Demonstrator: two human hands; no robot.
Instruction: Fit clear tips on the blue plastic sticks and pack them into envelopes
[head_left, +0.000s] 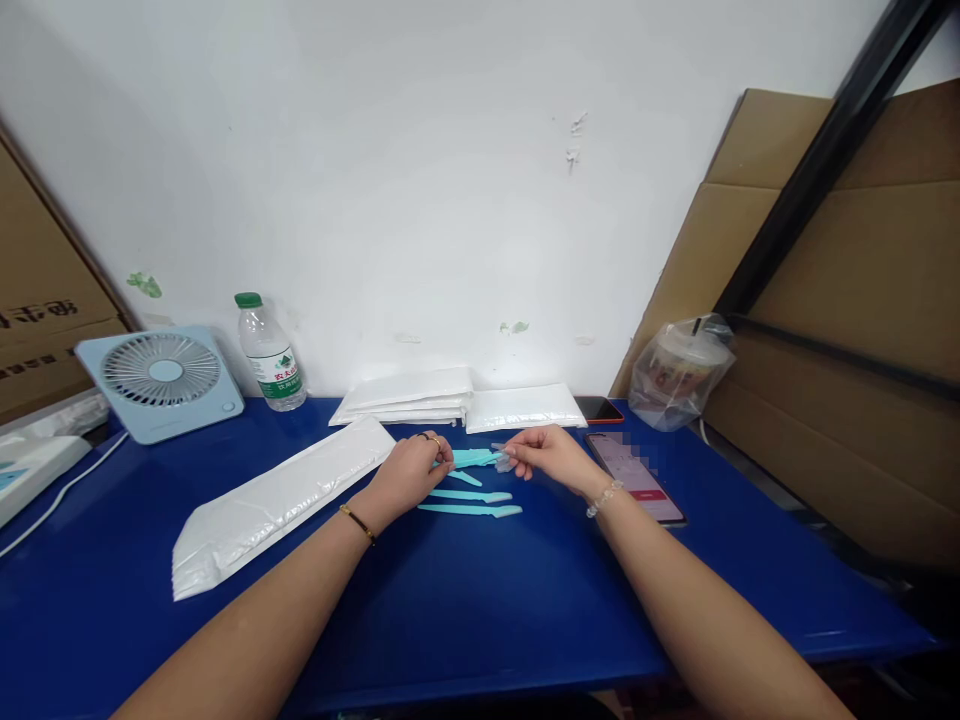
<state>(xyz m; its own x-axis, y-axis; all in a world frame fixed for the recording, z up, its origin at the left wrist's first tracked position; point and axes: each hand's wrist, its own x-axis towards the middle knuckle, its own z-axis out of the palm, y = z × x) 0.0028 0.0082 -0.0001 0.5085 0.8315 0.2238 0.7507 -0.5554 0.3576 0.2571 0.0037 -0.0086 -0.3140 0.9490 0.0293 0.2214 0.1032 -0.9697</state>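
Several slim turquoise eyebrow razors (472,511) with pale blade ends lie on the blue table in front of me. Two lie apart nearest me, and others are bunched just beyond them. My left hand (411,474) is closed at the left end of the bunch, its fingertips pinching a razor handle. At the bunch's right end, my right hand (546,458) pinches small clear plastic pieces (502,460) that look like blade covers. Its fingers hide part of them, and whether they sit on a blade I cannot tell.
A white padded mailer (277,510) lies left of my hands, with stacked mailers (412,392) by the wall. A fan (161,380) and water bottle (271,360) stand at left. At right are a phone (637,478) and a bagged drink cup (681,370).
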